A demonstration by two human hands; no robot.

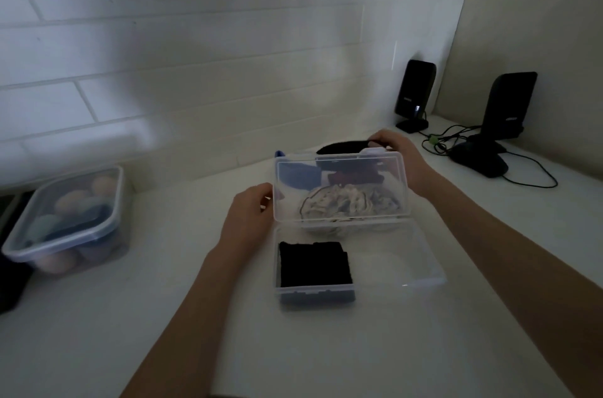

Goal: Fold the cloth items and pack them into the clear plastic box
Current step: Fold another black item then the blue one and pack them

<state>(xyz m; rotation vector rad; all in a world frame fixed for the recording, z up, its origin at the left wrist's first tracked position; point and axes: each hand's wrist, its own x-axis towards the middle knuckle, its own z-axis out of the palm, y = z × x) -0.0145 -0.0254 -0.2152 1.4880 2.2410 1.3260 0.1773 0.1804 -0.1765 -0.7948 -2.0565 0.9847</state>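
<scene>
A clear plastic box [408, 270] stands on the white counter, its hinged lid [339, 169] raised upright. A folded black cloth [314, 264] lies in the box's left half. My left hand [251, 215] holds the lid's left edge. My right hand [399, 158] grips the lid's top right corner. Behind the lid, seen through it, lie a cream and dark patterned cloth [346, 203], a blue cloth [298, 174], a dark red piece [342, 177] and a black cloth [342, 147].
A second lidded clear container [70, 221] with round pastel items sits at the left. Two black speakers [414, 94] [505, 110] with trailing cables [528, 177] stand at the back right. A tiled wall rises behind the counter.
</scene>
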